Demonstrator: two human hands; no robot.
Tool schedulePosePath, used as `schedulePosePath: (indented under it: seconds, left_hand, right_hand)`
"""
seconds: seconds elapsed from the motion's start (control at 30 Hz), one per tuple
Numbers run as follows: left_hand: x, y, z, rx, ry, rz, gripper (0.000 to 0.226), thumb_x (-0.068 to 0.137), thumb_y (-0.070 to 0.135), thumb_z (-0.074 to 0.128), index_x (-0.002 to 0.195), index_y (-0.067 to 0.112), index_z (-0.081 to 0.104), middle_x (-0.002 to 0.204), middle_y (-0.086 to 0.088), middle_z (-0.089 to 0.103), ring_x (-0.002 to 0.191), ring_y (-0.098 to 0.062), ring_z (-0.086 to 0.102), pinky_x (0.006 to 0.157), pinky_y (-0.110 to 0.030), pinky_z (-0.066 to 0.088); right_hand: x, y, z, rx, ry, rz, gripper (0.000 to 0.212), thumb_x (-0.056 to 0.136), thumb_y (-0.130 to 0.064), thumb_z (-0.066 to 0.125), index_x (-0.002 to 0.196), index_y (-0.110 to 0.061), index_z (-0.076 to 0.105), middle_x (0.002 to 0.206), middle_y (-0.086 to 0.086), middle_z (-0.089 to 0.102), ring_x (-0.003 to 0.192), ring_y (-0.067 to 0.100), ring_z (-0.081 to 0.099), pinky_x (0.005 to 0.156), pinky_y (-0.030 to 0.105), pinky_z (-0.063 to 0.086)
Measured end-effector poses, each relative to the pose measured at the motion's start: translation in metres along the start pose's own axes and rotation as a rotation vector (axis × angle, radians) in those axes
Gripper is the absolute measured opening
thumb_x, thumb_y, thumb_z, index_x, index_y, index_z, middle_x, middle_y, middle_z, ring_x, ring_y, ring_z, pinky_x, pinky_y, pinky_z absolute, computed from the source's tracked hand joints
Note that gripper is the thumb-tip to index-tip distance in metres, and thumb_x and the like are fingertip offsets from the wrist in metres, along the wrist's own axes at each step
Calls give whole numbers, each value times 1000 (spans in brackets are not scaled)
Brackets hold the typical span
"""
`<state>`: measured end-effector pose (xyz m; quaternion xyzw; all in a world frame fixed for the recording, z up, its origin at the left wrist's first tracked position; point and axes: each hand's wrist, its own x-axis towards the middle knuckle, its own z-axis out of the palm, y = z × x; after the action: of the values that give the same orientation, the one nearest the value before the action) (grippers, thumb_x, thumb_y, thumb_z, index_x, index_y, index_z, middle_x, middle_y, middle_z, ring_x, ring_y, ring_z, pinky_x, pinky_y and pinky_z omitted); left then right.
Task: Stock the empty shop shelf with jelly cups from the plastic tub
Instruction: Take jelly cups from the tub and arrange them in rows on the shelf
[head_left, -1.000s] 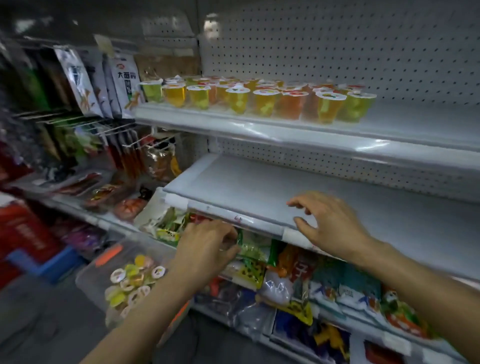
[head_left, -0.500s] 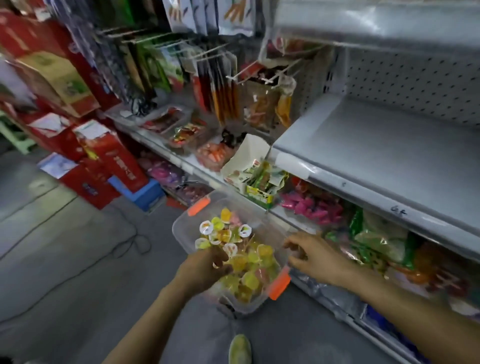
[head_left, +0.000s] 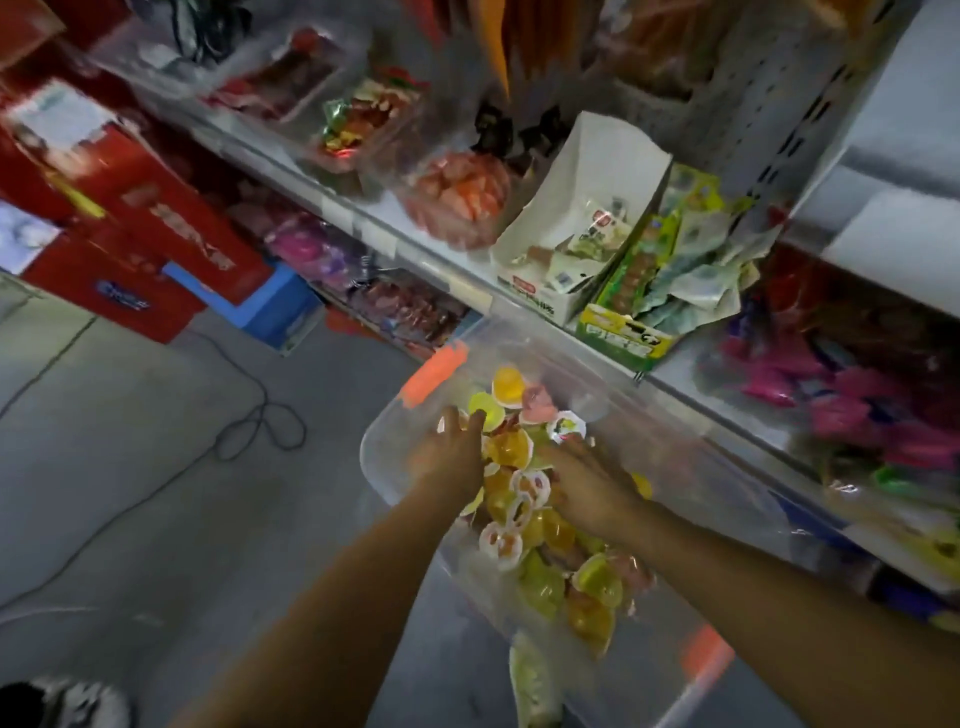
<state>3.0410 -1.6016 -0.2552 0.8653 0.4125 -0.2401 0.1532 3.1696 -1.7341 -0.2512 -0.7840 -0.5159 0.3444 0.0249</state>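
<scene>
left hand & right hand side by side down in the plastic tub, fingers laid over the jelly cups, prob to scoop a batch for the empty shelf up right, but too blurry to tell if they've clamped on any.

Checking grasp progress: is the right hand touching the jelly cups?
Touching. The head view shows the right hand lying flat on the jelly cups piled in the tub, with no gap between.

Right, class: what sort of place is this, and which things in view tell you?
Probably a small shop: a long shelf holds open boxes of snack packets, red cartons stand on the floor, and a clear tub holds jelly cups.
</scene>
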Motion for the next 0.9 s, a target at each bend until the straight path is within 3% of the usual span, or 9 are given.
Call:
schedulePosePath:
  seconds: [0.17, 0.37, 0.5, 0.57, 0.67, 0.83, 0.9]
  left_hand:
    - [31, -2, 19, 207, 88, -13, 51, 95, 20, 53, 141, 16, 32, 148, -11, 27, 109, -36, 56, 81, -39, 49]
    - [39, 0, 22, 186, 135, 4, 48, 97, 15, 54, 140, 13, 31, 141, -13, 30, 109, -32, 57, 87, -38, 51]
    - [30, 0, 15, 85, 152, 12, 57, 91, 22, 64, 138, 16, 33, 139, -11, 31, 110, -31, 54, 86, -40, 51]
    - [25, 1, 6, 15, 155, 19, 58, 88, 27, 67, 135, 17, 36, 133, -10, 35, 109, -31, 52, 84, -40, 50]
    - [-17, 16, -23, -64, 212, 51, 58, 85, 31, 69, 131, 16, 38, 127, -8, 41, 106, -31, 54, 83, -41, 49]
    - [-55, 30, -40, -347, 197, 9, 51, 84, 37, 67, 127, 18, 48, 122, -7, 48, 108, -33, 57, 86, -40, 48]
    - [-90, 57, -53, -401, 212, 39, 51, 84, 39, 66, 130, 21, 53, 125, -6, 53, 112, -30, 57, 90, -36, 45]
  right_hand:
    - [53, -17, 17, -256, 74, -19, 64, 87, -21, 62, 144, -18, 32, 145, 10, 36, 126, 30, 44, 88, 37, 48]
    - [81, -27, 25, -374, 91, -2, 45, 96, -14, 50, 140, -13, 43, 148, 13, 34, 132, 29, 39, 90, 39, 47]
    - [69, -24, 13, -394, 93, -10, 55, 91, -26, 59, 140, -12, 40, 152, 15, 29, 139, 30, 30, 98, 40, 42]
    - [54, -19, 3, -336, 101, -13, 68, 84, -36, 67, 139, -11, 36, 146, 15, 37, 134, 31, 37, 99, 38, 41]
    - [-4, -8, -20, -143, 143, 23, 65, 81, -44, 68, 129, -13, 38, 131, 10, 52, 119, 29, 51, 89, 34, 45]
    - [-59, 6, -32, 53, 156, 71, 74, 76, -62, 61, 138, -27, 39, 133, 2, 55, 120, 28, 52, 89, 38, 48]
    - [-101, 17, -45, 114, 226, 89, 70, 76, -68, 57, 133, -31, 39, 125, -1, 59, 114, 24, 55, 82, 36, 49]
